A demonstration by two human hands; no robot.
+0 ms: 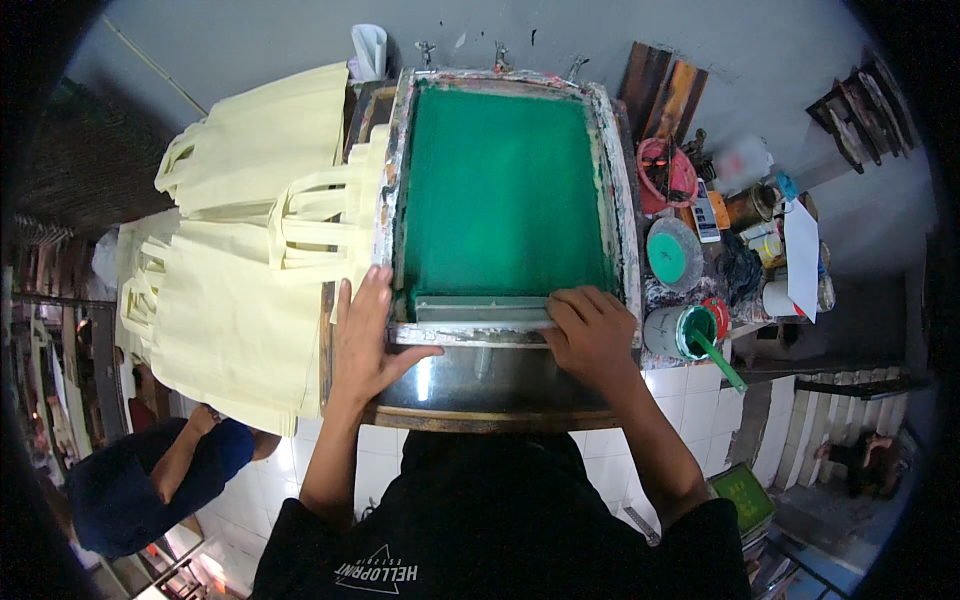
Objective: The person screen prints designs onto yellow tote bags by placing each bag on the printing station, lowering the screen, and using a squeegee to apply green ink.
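A screen-printing frame point(618, 200) with a worn, paint-crusted rim lies on the dark table in front of me, its mesh point(505, 180) covered in green ink. A long pale squeegee point(480, 310) rests across the mesh along the near rim. My right hand point(592, 330) is closed around the squeegee's right end, fingers curled over it. At the frame's near left corner lies my left hand point(365, 340), its fingers stretched along the rim and its thumb spread out to the right; it holds nothing.
Pale yellow cloth bags point(240, 300) lie in piles on the left. To the right stand an ink pot point(668, 330) with a green-smeared stick point(720, 362), a bowl of green ink point(668, 255), a pink basin point(665, 180) and a phone point(705, 212). Another person point(160, 480) is at lower left.
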